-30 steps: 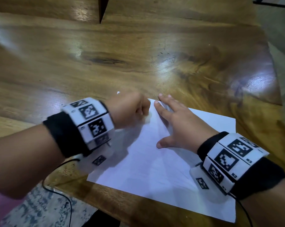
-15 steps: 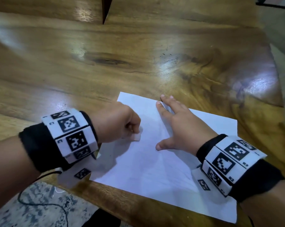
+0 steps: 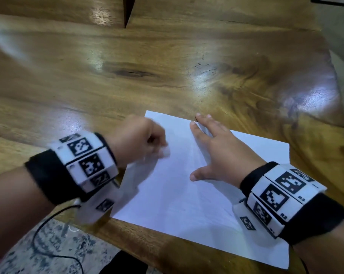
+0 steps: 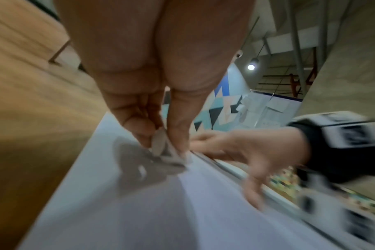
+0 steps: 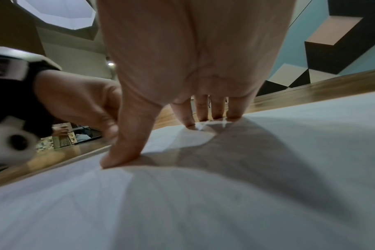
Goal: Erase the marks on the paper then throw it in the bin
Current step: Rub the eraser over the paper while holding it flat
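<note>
A white sheet of paper (image 3: 179, 194) lies on the wooden table (image 3: 167, 66) near its front edge. My left hand (image 3: 143, 141) pinches a small white eraser (image 3: 165, 151) between thumb and fingers and presses it on the sheet's upper left part; the left wrist view shows the eraser (image 4: 161, 145) touching the paper (image 4: 139, 211). My right hand (image 3: 216, 151) lies flat on the sheet with fingers spread, holding it down; in the right wrist view its fingertips (image 5: 203, 118) and thumb press the paper (image 5: 203, 203). Marks on the paper are too faint to tell.
The table's front edge (image 3: 147, 240) runs just below the sheet, with patterned floor (image 3: 48, 250) and a black cable (image 3: 48, 252) beneath. A dark gap (image 3: 127, 10) splits the tabletop at the far side. No bin is in view.
My left hand rubbed the eraser across the sheet's upper left, going left and toward me and then back right. The right hand and the paper stayed put.
</note>
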